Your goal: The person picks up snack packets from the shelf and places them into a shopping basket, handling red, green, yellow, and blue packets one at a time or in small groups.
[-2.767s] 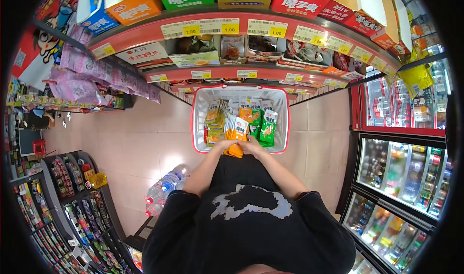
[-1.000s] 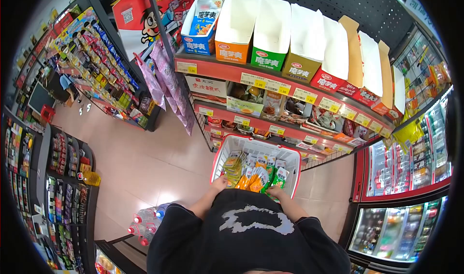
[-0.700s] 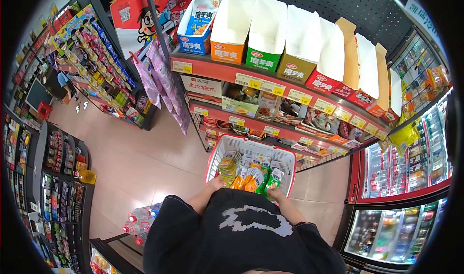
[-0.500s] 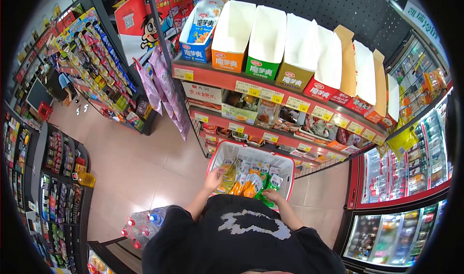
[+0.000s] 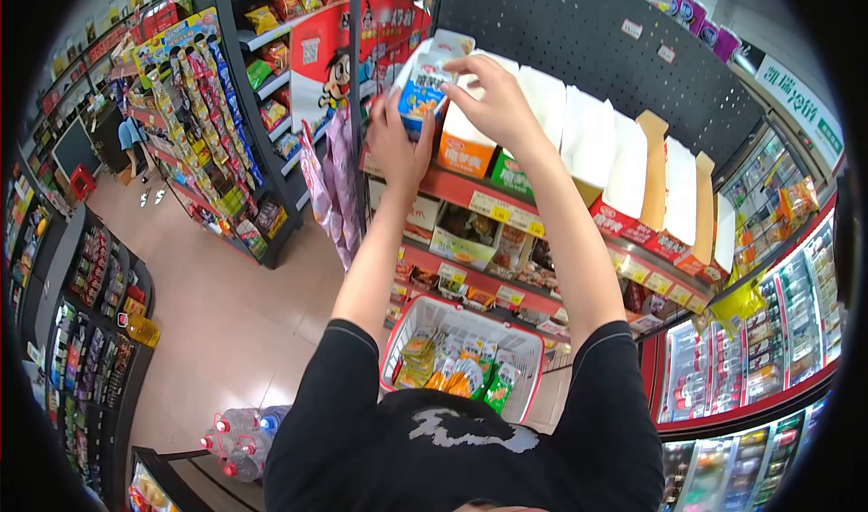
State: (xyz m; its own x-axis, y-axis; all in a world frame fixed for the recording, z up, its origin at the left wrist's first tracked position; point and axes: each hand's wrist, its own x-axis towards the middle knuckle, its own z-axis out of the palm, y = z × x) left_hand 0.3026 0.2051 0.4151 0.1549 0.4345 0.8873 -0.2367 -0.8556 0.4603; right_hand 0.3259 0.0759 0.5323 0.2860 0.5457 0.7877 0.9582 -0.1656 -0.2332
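Note:
On the left end of the upper shelf stands a blue display box (image 5: 412, 125) with blue snack packets (image 5: 421, 92) standing up in it. My left hand (image 5: 399, 149) is closed around the box's front, fingers on its left side and thumb towards the right. From the right my right hand (image 5: 488, 98) reaches over, its bent fingers and thumb at the packets' right edge; its exact grip is partly hidden. Below the shelf, in front of my body, a white shopping basket (image 5: 534, 376) with a red rim holds yellow-green, orange, blue-white and green snack packets (image 5: 466, 374).
Right of the blue box stand an orange box (image 5: 467, 153) and several other white-backed cartons. Pink-purple packages (image 5: 339, 182) hang at the shelf's left end. Bottles (image 5: 237, 440) stand on the floor at lower left. Glass-door fridges (image 5: 750, 349) line the right.
Both my hands have risen from the basket to the blue box on the upper shelf. The view has shifted, so the shelf appears lower and further right.

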